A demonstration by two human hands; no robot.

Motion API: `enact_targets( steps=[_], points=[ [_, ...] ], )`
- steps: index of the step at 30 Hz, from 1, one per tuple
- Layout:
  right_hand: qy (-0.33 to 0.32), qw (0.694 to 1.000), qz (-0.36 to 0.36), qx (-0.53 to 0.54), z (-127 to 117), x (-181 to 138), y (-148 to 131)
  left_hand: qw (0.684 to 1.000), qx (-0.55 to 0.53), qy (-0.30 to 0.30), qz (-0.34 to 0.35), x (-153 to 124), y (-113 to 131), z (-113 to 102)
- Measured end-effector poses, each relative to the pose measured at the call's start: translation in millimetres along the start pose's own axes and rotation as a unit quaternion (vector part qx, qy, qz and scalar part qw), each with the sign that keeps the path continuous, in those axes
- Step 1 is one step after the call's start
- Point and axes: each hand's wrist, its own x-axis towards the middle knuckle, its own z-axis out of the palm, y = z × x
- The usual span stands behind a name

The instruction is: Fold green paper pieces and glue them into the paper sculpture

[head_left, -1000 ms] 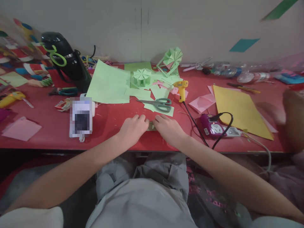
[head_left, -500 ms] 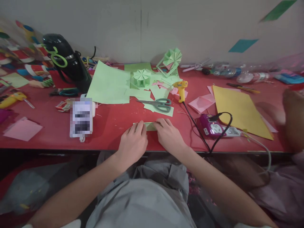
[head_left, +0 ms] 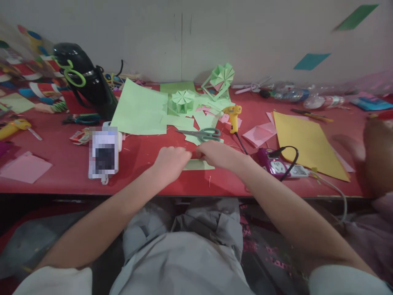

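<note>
A narrow strip of light green paper (head_left: 200,165) lies on the red table near its front edge. My left hand (head_left: 172,161) is curled closed over the strip's left part. Close beside it, my right hand (head_left: 216,154) is also closed, knuckles up, along the strip's far edge. The fingertips of both hands are hidden, so whatever they pinch cannot be seen. Just beyond the hands, grey-green scissors (head_left: 209,134) rest on green paper scraps. A folded green paper wheel (head_left: 183,100) stands behind them, and a larger green paper piece (head_left: 222,77) leans by the wall.
A yellow glue gun (head_left: 233,116) stands right of the scissors, its cord running to a purple power socket (head_left: 272,164). Yellow paper (head_left: 308,139) lies at right, near another person's arm (head_left: 378,151). A phone (head_left: 103,153) and a black flask (head_left: 82,78) are at left.
Both hands have curled from flatter, stretched fingers into closed shapes and shifted slightly away from me. More of the green strip shows below the right hand.
</note>
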Motion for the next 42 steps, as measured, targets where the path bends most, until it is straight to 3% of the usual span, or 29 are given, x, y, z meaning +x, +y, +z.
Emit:
enact_targets(
  steps=[5, 12, 19, 26, 31, 42],
  points=[
    [-0.077, 0.996, -0.033, 0.01, -17.7, 12.7, 2.4, 0.997, -0.057, -0.046, 0.016, 17.5, -16.6, -5.6],
    [-0.107, 0.994, -0.015, 0.011, -23.5, 14.3, -3.2, 0.993, -0.092, -0.072, 0.031, 24.3, -24.9, -2.3],
    [-0.048, 0.998, -0.011, -0.034, -12.0, 1.9, -8.0, 0.994, -0.092, -0.062, 0.022, 20.8, -19.9, -2.4],
    [0.062, 0.992, -0.001, -0.109, 14.3, -17.0, -21.1, 0.999, -0.012, 0.006, 0.03, 0.8, -1.3, 6.6],
    [0.061, 0.989, 0.046, -0.127, 22.9, -30.7, -35.6, 0.998, 0.023, 0.059, -0.006, -14.7, 10.7, 19.3],
    [0.106, 0.987, 0.079, -0.094, 46.1, -42.5, -40.7, 0.994, 0.034, 0.099, -0.027, -31.0, 14.9, 35.4]
  ],
)
